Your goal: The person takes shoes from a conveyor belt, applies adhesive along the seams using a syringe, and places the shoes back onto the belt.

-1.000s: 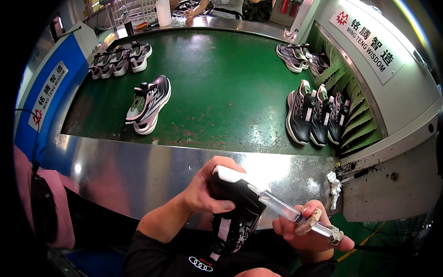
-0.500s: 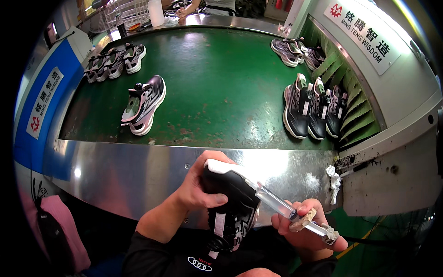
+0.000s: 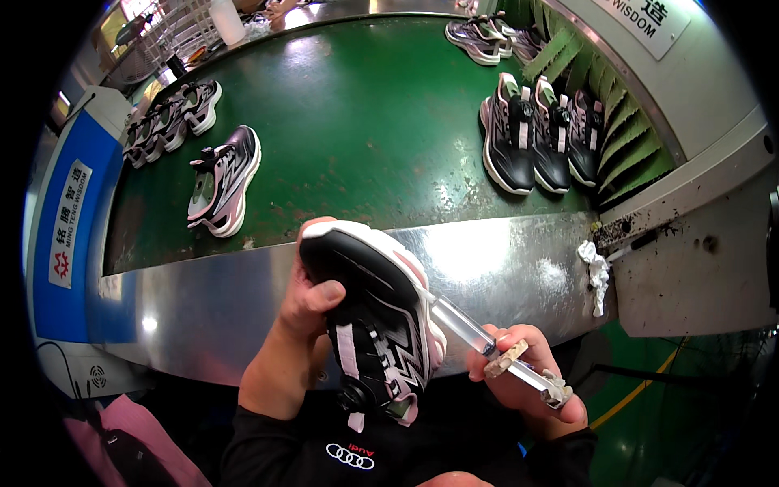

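Where the green conveyor belt [image 3: 365, 122] curves across the upper half of the view, we see its worn surface bordered below by a shiny steel rim [image 3: 503, 260] and on the right by a row of green slanted fins [image 3: 641, 138] under a pale grey housing [image 3: 714, 89]. A blue panel [image 3: 77, 219] stands at the left edge with a tall white label [image 3: 69, 223] bearing red and blue print, and a white rectangular sign [image 3: 645, 20] sits on the housing at the top right (we leave the lettering unread). A white wire basket [image 3: 174, 28] stands at the far left end of the belt; what it holds we cannot tell.

On the belt lie a lone pair of shoes [image 3: 223, 178], a row of shoes [image 3: 166, 122] near the blue panel, three dark shoes [image 3: 540, 134] side by side against the fins, and more shoes [image 3: 483, 36] farther off. A crumpled white rag [image 3: 596, 272] hangs at the rim's right end.

Close to us, our left hand [image 3: 304, 296] is wrapped around a black shoe [image 3: 373, 316] with a white and pink sole, sole toward the belt, held above our lap. Our right hand [image 3: 527, 381] is clenched around a clear glue syringe [image 3: 487, 345], its tip touching the shoe's sole edge.
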{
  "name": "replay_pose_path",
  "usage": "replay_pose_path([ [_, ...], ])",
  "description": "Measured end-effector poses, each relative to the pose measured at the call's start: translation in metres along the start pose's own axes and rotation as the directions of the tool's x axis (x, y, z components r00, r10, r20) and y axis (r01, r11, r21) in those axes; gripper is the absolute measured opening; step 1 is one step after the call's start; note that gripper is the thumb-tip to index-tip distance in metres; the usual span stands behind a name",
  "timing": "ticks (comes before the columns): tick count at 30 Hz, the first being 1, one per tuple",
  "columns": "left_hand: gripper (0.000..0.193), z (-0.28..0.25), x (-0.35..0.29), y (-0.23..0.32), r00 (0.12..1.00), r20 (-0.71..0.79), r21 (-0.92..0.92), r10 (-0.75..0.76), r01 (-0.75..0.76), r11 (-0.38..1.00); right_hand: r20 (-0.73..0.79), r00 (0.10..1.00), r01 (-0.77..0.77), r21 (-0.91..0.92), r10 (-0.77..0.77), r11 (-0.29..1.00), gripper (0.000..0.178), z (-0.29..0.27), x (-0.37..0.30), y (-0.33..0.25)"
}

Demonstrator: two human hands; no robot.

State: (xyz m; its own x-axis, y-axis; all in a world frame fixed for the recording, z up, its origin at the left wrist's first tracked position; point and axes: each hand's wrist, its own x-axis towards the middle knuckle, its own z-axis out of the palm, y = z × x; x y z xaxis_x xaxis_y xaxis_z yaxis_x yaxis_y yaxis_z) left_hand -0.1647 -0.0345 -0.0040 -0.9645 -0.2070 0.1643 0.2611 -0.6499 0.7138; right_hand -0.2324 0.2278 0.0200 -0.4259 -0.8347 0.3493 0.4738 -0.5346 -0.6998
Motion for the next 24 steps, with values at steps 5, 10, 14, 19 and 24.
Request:
replay_pose_path([
  [5,0.056,0.017,0.016,0.0,0.996,0.093,0.006,-0.007,0.006,1.0,0.013,1.0,0.024,-0.008,-0.024,1.0,0.104,-0.005,-0.008,0.009],
  [10,0.055,0.016,0.018,-0.002,0.999,0.029,-0.029,-0.03,0.031,0.999,-0.01,1.0,-0.009,-0.031,0.009,0.999,0.105,-0.009,-0.017,0.015],
  [14,0.059,0.012,0.016,-0.002,0.998,-0.026,-0.022,-0.063,0.063,0.998,-0.023,0.999,-0.036,-0.038,0.035,0.999,0.106,-0.009,-0.025,0.016],
  [19,0.059,0.003,0.013,-0.002,0.989,-0.123,-0.107,-0.079,0.066,0.992,-0.043,0.996,-0.077,-0.017,0.076,0.997,0.106,-0.009,-0.036,0.02],
  [24,0.059,0.006,0.013,-0.001,0.983,-0.142,-0.148,-0.119,0.098,0.984,-0.063,0.993,-0.1,0.001,0.1,0.995,0.107,-0.006,-0.044,0.023],
])
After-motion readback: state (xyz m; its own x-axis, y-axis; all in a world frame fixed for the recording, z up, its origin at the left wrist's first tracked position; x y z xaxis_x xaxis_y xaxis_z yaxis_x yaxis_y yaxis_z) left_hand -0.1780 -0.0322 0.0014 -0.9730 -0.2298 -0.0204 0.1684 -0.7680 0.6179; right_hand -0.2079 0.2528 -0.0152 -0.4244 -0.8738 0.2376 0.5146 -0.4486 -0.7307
